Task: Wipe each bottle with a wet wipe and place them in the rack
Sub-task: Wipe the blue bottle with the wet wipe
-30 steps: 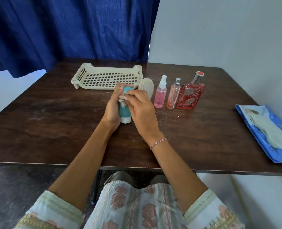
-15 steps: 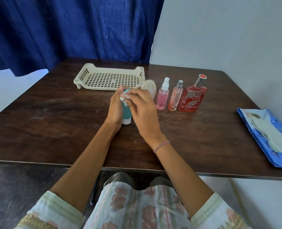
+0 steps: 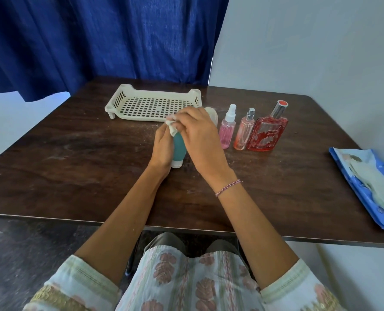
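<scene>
Fingers of my left hand (image 3: 163, 147) curl round the left side of the teal bottle (image 3: 179, 146), which stands upright on its white cap on the dark wooden table (image 3: 74, 167), a little in front of the rack. My right hand (image 3: 201, 135) sits over the top end of the bottle, its fingertips bunched and pinching a crumpled white wet wipe (image 3: 171, 126) against the tip, so the wipe lies between my two hands and the bottle's body shows in the gap below it. The cream slotted rack (image 3: 155, 105) lies flat just beyond my knuckles with nothing in it. To the right of my right hand three bottles stand in a row: a pink spray bottle (image 3: 227, 130), a slim peach perfume bottle (image 3: 244, 134) and a flat red perfume bottle (image 3: 268, 133). A pale rounded object (image 3: 213, 113) peeks out behind my right hand; I cannot tell what it is. The blue wipes pack (image 3: 366, 189) lies at the table's right edge, well apart.
</scene>
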Demonstrator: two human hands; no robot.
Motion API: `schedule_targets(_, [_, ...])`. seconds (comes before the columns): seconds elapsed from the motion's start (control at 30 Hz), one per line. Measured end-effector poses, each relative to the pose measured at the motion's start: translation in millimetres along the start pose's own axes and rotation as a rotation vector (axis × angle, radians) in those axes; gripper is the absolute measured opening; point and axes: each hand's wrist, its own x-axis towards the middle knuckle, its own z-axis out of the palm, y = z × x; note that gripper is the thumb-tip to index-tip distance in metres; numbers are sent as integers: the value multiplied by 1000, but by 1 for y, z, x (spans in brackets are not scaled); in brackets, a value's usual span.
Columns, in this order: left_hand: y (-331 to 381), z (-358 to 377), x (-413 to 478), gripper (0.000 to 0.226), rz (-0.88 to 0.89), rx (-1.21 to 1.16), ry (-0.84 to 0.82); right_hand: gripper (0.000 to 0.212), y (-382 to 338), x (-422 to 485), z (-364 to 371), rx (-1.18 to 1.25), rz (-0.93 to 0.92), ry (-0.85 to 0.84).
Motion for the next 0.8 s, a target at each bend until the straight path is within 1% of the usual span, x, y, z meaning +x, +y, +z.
schedule_targets(0.03, [0, 0, 0, 30, 3, -9, -14, 14, -3, 4, -7, 29, 12, -16])
schedule_targets(0.07, [1, 0, 0, 31, 7, -11, -24, 15, -5, 8, -16, 39, -2, 7])
schedule_targets(0.17, [0, 0, 1, 32, 10, 5, -42, 18, 3, 19, -30, -28, 37, -60])
schedule_targets(0.27, [-2, -3, 3, 36, -28, 9, -12, 17, 13, 20, -33, -32, 84, -98])
schedule_targets(0.33, [-2, -3, 4, 38, -35, -9, -10, 16, 14, 17, -34, -17, 80, -94])
schedule_targets(0.4, [-2, -3, 4, 36, -26, -22, -16, 14, 9, 13, -32, 6, 38, -58])
schedule_targets(0.47, [-3, -4, 4, 33, -10, -28, -14, 13, -1, 10, -29, -7, -47, -43])
schedule_targets(0.57, [-2, -5, 3, 37, 12, -37, -8, 17, -8, 10, -26, -118, -204, -121])
schedule_targets(0.6, [-1, -5, 3, 38, 7, -41, -6, 18, -6, 11, -26, -138, -220, -135])
schedule_targets(0.63, [0, -4, 2, 38, -3, -41, -7, 18, -2, 12, -26, -127, -200, -134])
schedule_targets(0.73, [1, -3, 1, 53, -16, -25, -12, 17, 14, 12, -26, 54, -21, -52])
schedule_targets(0.8, [0, -3, 0, 54, 22, -9, -31, 18, 20, 7, -22, 124, 54, 13])
